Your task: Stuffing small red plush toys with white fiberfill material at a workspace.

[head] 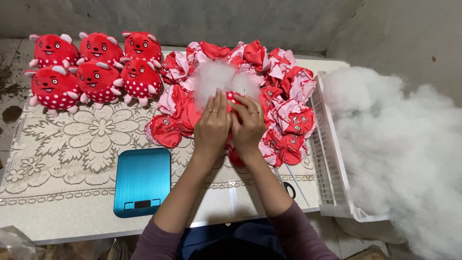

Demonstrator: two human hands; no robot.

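My left hand point(211, 126) and my right hand point(249, 126) are pressed together around a red toy skin point(234, 98), fingers closed on it. A clump of white stuffing point(217, 77) lies right behind my fingertips, touching the skin. Around my hands spreads a pile of unstuffed red and pink toy skins point(284, 115). Most of the held skin is hidden by my fingers.
Several stuffed red spotted plush toys point(91, 70) stand in two rows at the back left. A blue kitchen scale point(142, 180) lies on the lace tablecloth point(72, 144). Scissors point(288, 188) lie by my right forearm. A white crate point(332, 163) and loose stuffing point(404, 144) sit at the right.
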